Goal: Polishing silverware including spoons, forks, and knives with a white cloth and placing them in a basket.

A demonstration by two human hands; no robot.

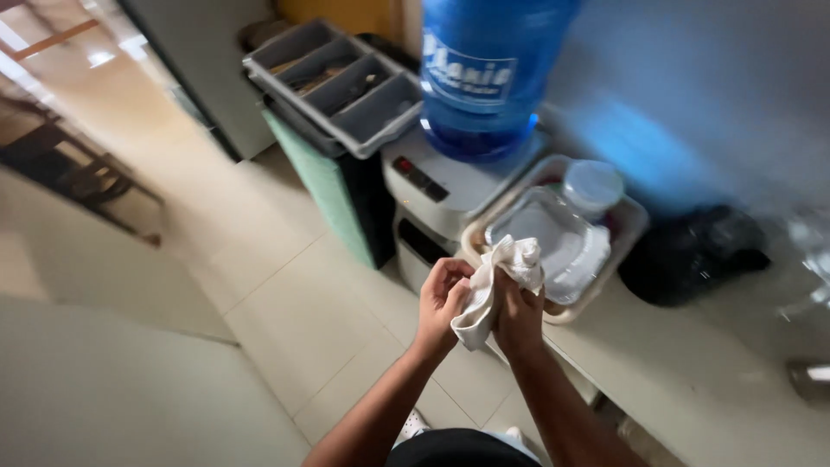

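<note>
Head view: my left hand [443,298] and right hand [519,316] both grip closed on a bunched white cloth [501,281], pressed between my palms just in front of the beige tray [562,313] at the surface's [692,380] edge. Open tiled floor [285,285] lies to the left; the water dispenser [441,186] stands close behind.

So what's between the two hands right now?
In the head view, a crumpled white cloth lies between the left hand and the right hand; both hands grip it, with no bare gap.
</note>
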